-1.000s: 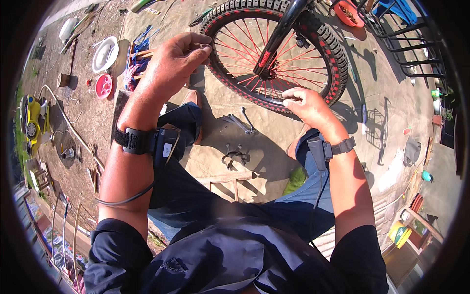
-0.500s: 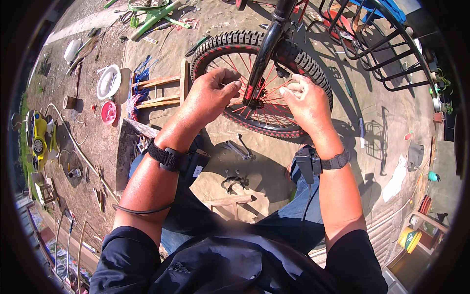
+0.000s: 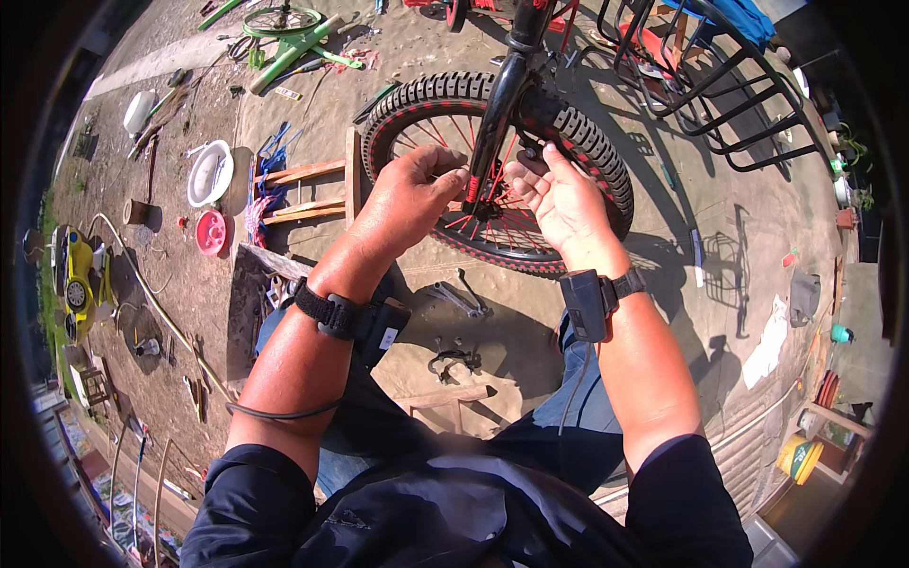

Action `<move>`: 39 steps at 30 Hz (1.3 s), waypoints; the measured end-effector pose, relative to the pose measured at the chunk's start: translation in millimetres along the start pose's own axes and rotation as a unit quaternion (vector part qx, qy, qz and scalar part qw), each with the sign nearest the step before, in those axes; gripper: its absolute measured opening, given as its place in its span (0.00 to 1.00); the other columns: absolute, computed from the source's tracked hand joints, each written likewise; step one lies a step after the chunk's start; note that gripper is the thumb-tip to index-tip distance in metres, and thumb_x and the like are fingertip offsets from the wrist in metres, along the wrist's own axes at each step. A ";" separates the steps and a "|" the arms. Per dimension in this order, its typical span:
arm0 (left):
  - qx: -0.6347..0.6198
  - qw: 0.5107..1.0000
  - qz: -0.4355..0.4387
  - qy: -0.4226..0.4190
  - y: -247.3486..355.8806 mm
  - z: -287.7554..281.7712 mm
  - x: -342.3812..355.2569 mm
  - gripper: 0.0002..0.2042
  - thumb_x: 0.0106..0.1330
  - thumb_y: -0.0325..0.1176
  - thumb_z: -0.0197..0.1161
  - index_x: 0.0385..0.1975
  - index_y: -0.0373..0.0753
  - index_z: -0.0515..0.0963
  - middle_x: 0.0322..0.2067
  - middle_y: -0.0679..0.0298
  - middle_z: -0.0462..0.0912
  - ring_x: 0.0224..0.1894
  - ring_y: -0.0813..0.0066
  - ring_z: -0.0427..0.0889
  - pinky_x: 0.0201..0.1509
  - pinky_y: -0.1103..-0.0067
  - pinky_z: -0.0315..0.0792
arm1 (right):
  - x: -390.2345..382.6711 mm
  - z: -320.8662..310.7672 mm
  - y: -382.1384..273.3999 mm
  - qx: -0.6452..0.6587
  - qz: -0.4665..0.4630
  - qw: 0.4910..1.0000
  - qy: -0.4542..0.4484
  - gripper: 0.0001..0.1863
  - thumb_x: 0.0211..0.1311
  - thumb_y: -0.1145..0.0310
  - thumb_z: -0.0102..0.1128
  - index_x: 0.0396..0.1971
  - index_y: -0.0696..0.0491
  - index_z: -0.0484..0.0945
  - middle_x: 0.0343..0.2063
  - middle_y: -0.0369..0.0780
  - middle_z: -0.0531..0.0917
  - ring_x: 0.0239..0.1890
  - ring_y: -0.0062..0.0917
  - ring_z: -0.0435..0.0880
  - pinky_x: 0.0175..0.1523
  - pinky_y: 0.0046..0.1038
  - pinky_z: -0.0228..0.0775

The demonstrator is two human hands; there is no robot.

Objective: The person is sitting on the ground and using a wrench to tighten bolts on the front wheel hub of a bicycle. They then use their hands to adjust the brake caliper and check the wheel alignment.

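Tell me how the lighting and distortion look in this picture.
In the head view, hard sun throws a crisp frame-shaped shadow onto the concrete; in the head view, straight edges bow near the black border, and a soft smudge blurs the dark shirt's upper edge; in the head view, the tire tread reads clearly.

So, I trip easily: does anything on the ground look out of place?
Yes: loose wrenches and a black curved part lie near the bicycle wheel, scattered underfoot rather than stowed.

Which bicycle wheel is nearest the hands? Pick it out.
The large red-spoked wheel in the black fork: the left hand and right hand are right by it. The green-rimmed wheel is farther off, toward the upper left.
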State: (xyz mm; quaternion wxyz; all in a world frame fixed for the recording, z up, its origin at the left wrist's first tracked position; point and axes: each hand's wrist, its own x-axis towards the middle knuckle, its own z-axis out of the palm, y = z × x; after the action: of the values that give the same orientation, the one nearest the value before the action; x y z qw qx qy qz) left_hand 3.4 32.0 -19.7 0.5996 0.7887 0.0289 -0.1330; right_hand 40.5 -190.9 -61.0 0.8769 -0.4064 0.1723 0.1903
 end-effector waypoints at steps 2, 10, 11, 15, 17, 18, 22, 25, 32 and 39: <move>0.003 1.000 -0.005 0.000 2.2 -0.2 -0.7 0.13 0.73 0.35 0.60 0.49 0.31 0.77 0.42 0.62 0.85 0.42 0.77 0.85 0.44 0.79 0.77 | -3.2 1.3 -3.1 -0.011 0.003 1.000 0.001 0.10 0.76 0.62 0.53 0.45 0.52 0.76 0.37 0.40 0.85 0.37 0.30 0.87 0.39 0.30 0.80; 0.014 1.000 0.008 0.001 0.0 3.2 1.5 0.15 0.71 0.34 0.61 0.49 0.27 0.78 0.40 0.54 0.86 0.42 0.72 0.86 0.49 0.76 0.78 | -15.4 -7.2 -13.3 -0.038 -0.024 0.999 0.018 0.10 0.76 0.63 0.53 0.37 0.53 0.75 0.32 0.38 0.83 0.37 0.29 0.87 0.40 0.28 0.80; 0.017 1.000 0.005 -0.002 0.3 3.0 1.6 0.15 0.71 0.34 0.61 0.49 0.27 0.78 0.40 0.54 0.86 0.42 0.72 0.86 0.49 0.76 0.78 | -15.8 -10.0 -14.8 -0.034 -0.021 0.999 0.013 0.10 0.76 0.63 0.53 0.37 0.54 0.75 0.32 0.39 0.83 0.37 0.30 0.87 0.40 0.28 0.80; 0.018 0.999 0.035 0.023 -11.1 5.8 7.2 0.16 0.71 0.35 0.62 0.49 0.27 0.78 0.41 0.51 0.86 0.43 0.69 0.86 0.50 0.75 0.78 | -16.7 -13.7 -15.5 -0.026 -0.019 0.999 0.013 0.11 0.75 0.63 0.52 0.37 0.55 0.75 0.34 0.40 0.83 0.38 0.31 0.87 0.42 0.30 0.80; 0.027 0.998 0.037 0.042 -12.5 9.3 8.2 0.17 0.71 0.36 0.63 0.49 0.27 0.78 0.41 0.50 0.86 0.44 0.67 0.86 0.50 0.74 0.78 | -15.6 -15.2 -14.9 -0.013 -0.018 1.000 0.016 0.11 0.76 0.64 0.51 0.37 0.56 0.75 0.34 0.41 0.83 0.39 0.32 0.87 0.42 0.31 0.80; 0.041 0.997 0.044 0.045 -11.6 11.5 8.5 0.18 0.71 0.37 0.63 0.49 0.27 0.78 0.40 0.50 0.86 0.44 0.66 0.86 0.50 0.74 0.78 | -15.4 -15.5 -14.8 -0.006 -0.017 1.000 0.017 0.11 0.76 0.64 0.51 0.38 0.56 0.75 0.35 0.42 0.83 0.39 0.32 0.87 0.43 0.31 0.80; 0.067 0.995 0.057 0.051 -10.2 19.5 9.8 0.19 0.70 0.40 0.64 0.49 0.27 0.77 0.40 0.47 0.86 0.44 0.62 0.87 0.50 0.72 0.78 | -20.0 -15.5 -13.4 0.024 -0.018 0.998 0.058 0.12 0.76 0.66 0.47 0.39 0.58 0.75 0.36 0.43 0.83 0.40 0.34 0.87 0.45 0.31 0.80; 0.072 0.994 0.064 0.056 -6.7 26.5 12.2 0.20 0.71 0.40 0.63 0.49 0.27 0.77 0.40 0.46 0.86 0.44 0.60 0.87 0.50 0.71 0.78 | -19.0 -24.5 -13.0 0.034 -0.025 0.997 0.069 0.13 0.76 0.66 0.45 0.40 0.59 0.75 0.36 0.44 0.84 0.41 0.34 0.87 0.46 0.33 0.81; 0.093 0.990 0.085 0.071 -12.1 26.6 15.1 0.21 0.71 0.41 0.63 0.49 0.26 0.77 0.40 0.45 0.86 0.45 0.58 0.87 0.50 0.70 0.79 | -22.2 -33.6 -17.3 0.013 -0.019 0.997 0.073 0.12 0.75 0.64 0.48 0.38 0.58 0.75 0.34 0.41 0.83 0.38 0.35 0.87 0.45 0.35 0.81; 0.177 0.974 0.113 0.081 -13.4 42.1 18.6 0.20 0.71 0.40 0.63 0.51 0.26 0.75 0.43 0.47 0.85 0.49 0.60 0.86 0.51 0.71 0.79 | -26.4 -35.4 -22.8 -0.007 -0.010 0.997 0.079 0.15 0.75 0.64 0.45 0.40 0.61 0.76 0.34 0.44 0.85 0.40 0.34 0.87 0.46 0.34 0.81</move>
State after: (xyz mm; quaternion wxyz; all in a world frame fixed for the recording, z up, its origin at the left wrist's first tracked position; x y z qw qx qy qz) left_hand 11.1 -6.5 -47.2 0.4569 0.8888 -0.0360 -0.0026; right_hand 23.1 -237.3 -55.9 0.8594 -0.4281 0.2356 0.1504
